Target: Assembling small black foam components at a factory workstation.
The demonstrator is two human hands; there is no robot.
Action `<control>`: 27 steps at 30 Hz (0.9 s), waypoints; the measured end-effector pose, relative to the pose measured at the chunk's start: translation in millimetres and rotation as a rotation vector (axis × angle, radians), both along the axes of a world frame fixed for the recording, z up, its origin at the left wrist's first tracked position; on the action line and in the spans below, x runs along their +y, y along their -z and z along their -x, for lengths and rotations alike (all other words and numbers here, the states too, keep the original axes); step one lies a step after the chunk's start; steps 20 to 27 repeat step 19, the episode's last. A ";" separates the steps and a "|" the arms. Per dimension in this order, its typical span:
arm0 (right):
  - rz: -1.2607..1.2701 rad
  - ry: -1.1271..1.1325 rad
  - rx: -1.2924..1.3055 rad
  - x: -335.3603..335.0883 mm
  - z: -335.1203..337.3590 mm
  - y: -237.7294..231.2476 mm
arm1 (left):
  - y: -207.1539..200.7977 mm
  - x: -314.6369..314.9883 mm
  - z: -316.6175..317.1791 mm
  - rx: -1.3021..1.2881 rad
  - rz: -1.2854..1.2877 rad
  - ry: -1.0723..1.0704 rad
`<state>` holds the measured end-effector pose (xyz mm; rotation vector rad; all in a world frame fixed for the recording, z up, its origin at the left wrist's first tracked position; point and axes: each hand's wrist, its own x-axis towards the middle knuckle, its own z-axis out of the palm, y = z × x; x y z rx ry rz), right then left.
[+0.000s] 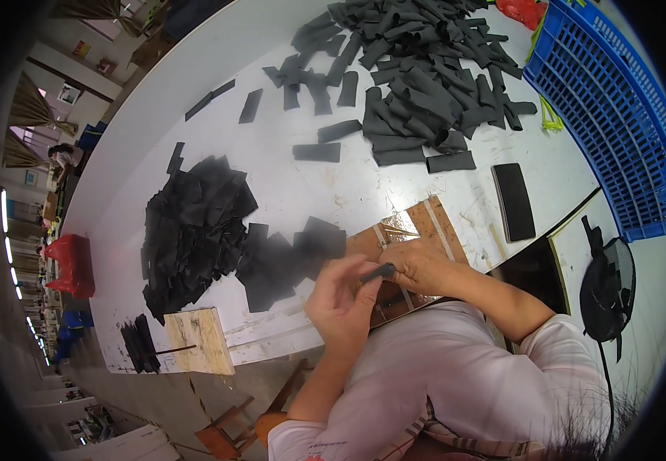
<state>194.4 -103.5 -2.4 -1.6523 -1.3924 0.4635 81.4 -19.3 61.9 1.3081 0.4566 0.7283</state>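
Near the table's front edge, my left hand (340, 296) and my right hand (419, 266) come together over a brown board (446, 224). Between them is a small black rolled piece (379, 272), thin and sheet-like. The left thumb and fingers curl around one end, and the right fingers close on the other. To the left of my hands lie flat black sheet pieces (271, 265), loosely overlapping. A larger heap of flat black pieces (198, 223) is beyond them. At the far side, many black rolled tubes (417, 100) are piled up.
A dark phone (513, 202) lies right of the board. A blue plastic crate (609, 107) stands at the right edge, above a black mesh fan-like object (609, 288). A wooden block (200, 340) sits at the front left, beside stacked black strips (140, 344). A wooden stool (229, 436) is below.
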 end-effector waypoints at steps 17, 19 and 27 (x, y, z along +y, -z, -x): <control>0.215 -0.038 -0.124 -3.8 -5.7 -29.0 | 14.3 13.7 3.5 -0.179 -0.313 0.117; 0.216 -0.037 -0.193 -3.0 -6.2 -29.9 | 14.6 10.2 5.8 -0.210 -0.128 0.055; 0.216 -0.037 -0.193 -3.0 -6.2 -29.9 | 14.6 10.2 5.8 -0.210 -0.128 0.055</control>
